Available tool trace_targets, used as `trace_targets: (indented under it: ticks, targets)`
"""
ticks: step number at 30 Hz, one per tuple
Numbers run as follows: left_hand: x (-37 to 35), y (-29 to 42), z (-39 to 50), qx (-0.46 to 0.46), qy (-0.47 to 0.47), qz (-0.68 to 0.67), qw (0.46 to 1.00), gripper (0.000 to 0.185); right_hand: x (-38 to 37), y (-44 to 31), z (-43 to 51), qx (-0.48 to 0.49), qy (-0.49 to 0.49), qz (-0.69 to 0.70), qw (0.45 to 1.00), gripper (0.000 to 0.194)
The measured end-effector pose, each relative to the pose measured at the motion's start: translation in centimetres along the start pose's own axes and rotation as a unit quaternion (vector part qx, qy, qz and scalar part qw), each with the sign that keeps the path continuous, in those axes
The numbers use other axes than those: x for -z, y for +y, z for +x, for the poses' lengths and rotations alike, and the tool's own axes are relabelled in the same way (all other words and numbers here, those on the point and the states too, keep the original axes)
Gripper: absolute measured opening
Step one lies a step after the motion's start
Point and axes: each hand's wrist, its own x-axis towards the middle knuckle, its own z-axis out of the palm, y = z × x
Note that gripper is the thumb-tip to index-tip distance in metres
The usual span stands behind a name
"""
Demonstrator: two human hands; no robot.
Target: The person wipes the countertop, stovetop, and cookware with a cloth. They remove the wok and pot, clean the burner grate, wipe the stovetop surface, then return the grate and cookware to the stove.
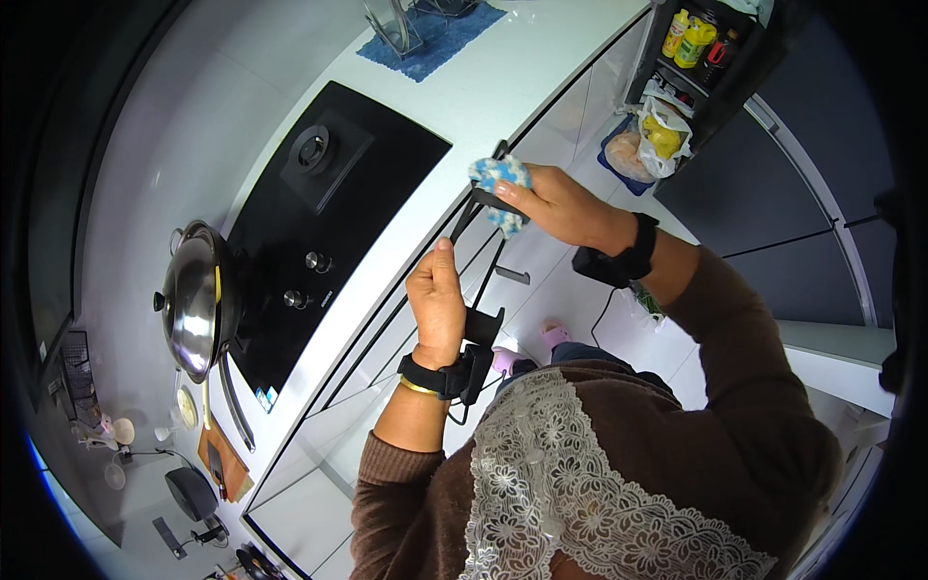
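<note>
My left hand point(437, 301) is closed around the lower end of a black metal pan support point(464, 219), raised in front of the counter edge. Parts of its frame and prongs show between and below my hands. In my right hand point(569, 206) is a blue and white fluffy cleaning cloth point(500, 172), pressed around the upper part of the support. My fingers and the cloth hide some of the frame. Left of my hands lies a black glass gas hob point(384, 156), its far burner point(312, 149) bare. A wok with a domed steel lid point(194, 304) stands over the near burner.
The white countertop point(522, 65) edge runs diagonally beside my hands. A wok handle point(238, 406) juts towards that edge, near a wooden cutting board point(230, 457). A wire rack sits on a blue mat point(442, 43). Bags point(661, 138) stand on the floor by a bottle shelf.
</note>
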Motion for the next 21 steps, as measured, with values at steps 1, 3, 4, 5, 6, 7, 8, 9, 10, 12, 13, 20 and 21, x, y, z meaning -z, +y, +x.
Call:
trace_targets:
  ticks: [1, 3, 4, 5, 6, 7, 8, 9, 10, 12, 13, 20, 21]
  targets:
    - [0.2, -0.1, 0.1, -0.014, 0.006, -0.004, 1.0, 0.043, 0.6, -0.2, -0.5, -0.018, 0.013, 0.03, 0.999, 0.039]
    - [0.5, -0.1, 0.3, -0.022, 0.018, -0.009, 1.0, 0.044, 2.5, -0.5, -1.1, -0.07, 0.019, 0.117, 0.99, 0.037]
    - [0.9, -0.1, 0.2, 0.014, 0.015, -0.06, 0.998, 0.043, 3.5, -0.6, -1.1, -0.061, 0.016, 0.086, 0.994, 0.034]
    - [1.0, -0.1, 0.1, 0.025, 0.004, -0.061, 0.998, 0.044, 4.3, -0.7, -1.0, -0.112, 0.046, 0.039, 0.992, 0.032]
    - [0.9, 0.0, 0.0, -0.001, -0.022, -0.025, 0.999, 0.045, 4.4, -0.6, -0.6, -0.031, 0.023, 0.053, 0.998, 0.029]
    - [0.8, 0.2, 0.0, -0.027, -0.043, 0.013, 0.999, 0.046, 4.5, -0.5, -0.1, 0.021, 0.027, 0.053, 0.998, 0.026]
    - [0.7, 0.4, 0.1, -0.056, -0.046, 0.012, 0.997, 0.046, 4.4, -0.3, 0.4, 0.076, 0.03, 0.052, 0.995, 0.024]
    - [0.6, 0.7, 0.1, -0.07, -0.051, 0.019, 0.996, 0.046, 4.1, -0.1, 0.9, 0.123, -0.035, -0.019, 0.992, 0.025]
    - [0.6, 1.0, -0.1, -0.078, -0.055, 0.029, 0.995, 0.047, 3.6, 0.3, 1.4, 0.192, -0.037, -0.183, 0.964, 0.026]
    - [0.6, 1.7, -0.6, -0.035, -0.047, -0.026, 0.998, 0.046, 3.1, 1.1, 2.1, 0.267, -0.043, -0.359, 0.893, 0.029]
    - [0.6, 1.9, -1.0, -0.01, -0.042, -0.054, 0.998, 0.046, 3.3, 1.6, 2.4, 0.253, -0.055, -0.382, 0.887, 0.03]
    - [0.5, 1.3, -2.5, -0.02, -0.04, -0.092, 0.995, 0.045, 3.9, 5.5, 2.8, 0.092, -0.01, -0.155, 0.983, 0.034]
    - [0.8, 1.3, -2.6, -0.029, -0.035, -0.095, 0.994, 0.046, 3.8, 5.7, 3.0, 0.036, -0.005, -0.1, 0.994, 0.035]
